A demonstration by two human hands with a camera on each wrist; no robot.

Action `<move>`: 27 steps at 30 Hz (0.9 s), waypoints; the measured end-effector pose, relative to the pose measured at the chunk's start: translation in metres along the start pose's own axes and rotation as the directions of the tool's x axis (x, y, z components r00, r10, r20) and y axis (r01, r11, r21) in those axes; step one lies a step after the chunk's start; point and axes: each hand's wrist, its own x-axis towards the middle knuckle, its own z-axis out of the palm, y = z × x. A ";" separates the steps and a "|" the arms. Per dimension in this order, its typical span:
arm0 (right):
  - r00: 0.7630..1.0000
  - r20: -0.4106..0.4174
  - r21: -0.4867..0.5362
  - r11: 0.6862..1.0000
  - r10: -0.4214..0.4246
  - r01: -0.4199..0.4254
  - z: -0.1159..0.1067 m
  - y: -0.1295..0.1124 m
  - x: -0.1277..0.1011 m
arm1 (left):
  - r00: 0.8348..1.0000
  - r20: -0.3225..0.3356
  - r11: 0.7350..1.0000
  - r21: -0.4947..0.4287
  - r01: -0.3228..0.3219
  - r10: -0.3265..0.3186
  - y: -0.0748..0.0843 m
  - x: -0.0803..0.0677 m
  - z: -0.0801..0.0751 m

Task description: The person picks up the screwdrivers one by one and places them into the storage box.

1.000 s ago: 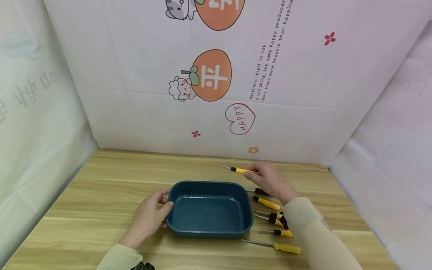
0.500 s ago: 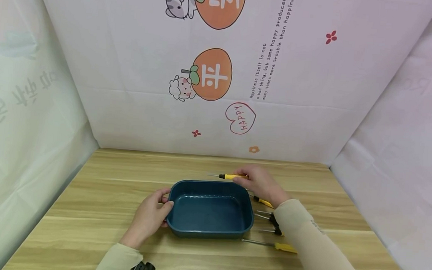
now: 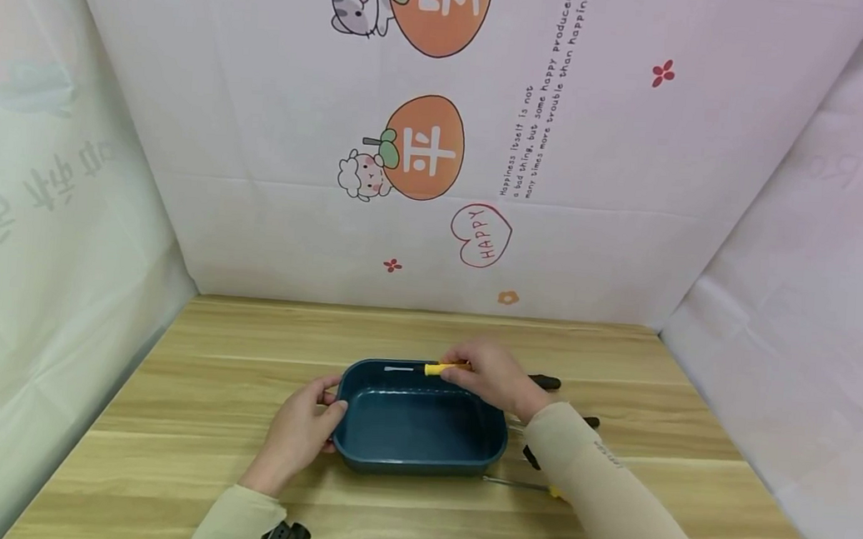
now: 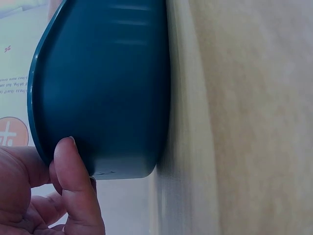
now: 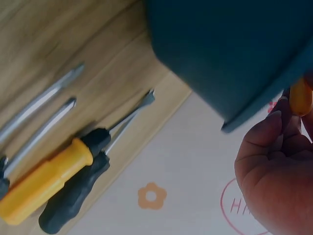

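Note:
A dark teal rectangular tub (image 3: 417, 471) stands on the wooden table. My left hand (image 3: 301, 432) grips its left end, thumb at the rim; the left wrist view shows fingers (image 4: 73, 181) against the outer wall. Over the tub's far rim, my right hand (image 3: 490, 375) pinches a yellow-and-black screwdriver (image 3: 435, 369) by its handle. The blade points left, above the tub's inside. In the right wrist view only the orange-yellow handle end (image 5: 300, 98) shows between thumb and fingers. No objects show inside the tub.
Several screwdrivers lie right of the tub, partly hidden by my right arm: a black-handled one (image 3: 545, 382) at the back, a long yellow one (image 3: 522, 484) in front. The right wrist view shows a yellow-handled screwdriver (image 5: 49, 181) beside a black one (image 5: 73, 196). Printed cloth (image 3: 291, 235) hangs behind the table.
My right hand has carried the screwdriver left and toward me, from behind the tub's right corner to over its far rim. The left hand and tub have stayed in place.

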 end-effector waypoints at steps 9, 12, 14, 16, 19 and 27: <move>0.999 0.027 -0.059 0.998 -0.019 0.020 0.014 -0.010 0.004 | 1.000 0.004 1.000 -0.004 0.001 -0.001 -0.001 0.000 -0.001; 0.999 0.029 -0.111 0.993 -0.030 0.033 0.020 -0.011 0.006 | 1.000 0.002 1.000 -0.007 0.002 -0.002 0.000 0.000 -0.001; 0.999 0.032 -0.142 0.989 -0.022 0.027 0.023 -0.013 0.006 | 1.000 0.002 1.000 -0.008 0.002 -0.002 0.000 0.001 -0.001; 0.999 0.043 -0.171 0.985 -0.008 0.015 0.027 -0.014 0.006 | 1.000 0.002 1.000 -0.009 -0.001 0.001 0.000 0.000 -0.001; 0.999 0.054 -0.202 0.979 0.006 0.005 0.031 -0.016 0.006 | 1.000 0.003 1.000 -0.010 -0.008 0.008 -0.001 0.000 -0.002; 0.999 0.046 -0.275 0.961 -0.004 0.016 0.039 -0.014 0.007 | 1.000 0.007 1.000 -0.008 -0.019 0.020 -0.001 -0.001 -0.002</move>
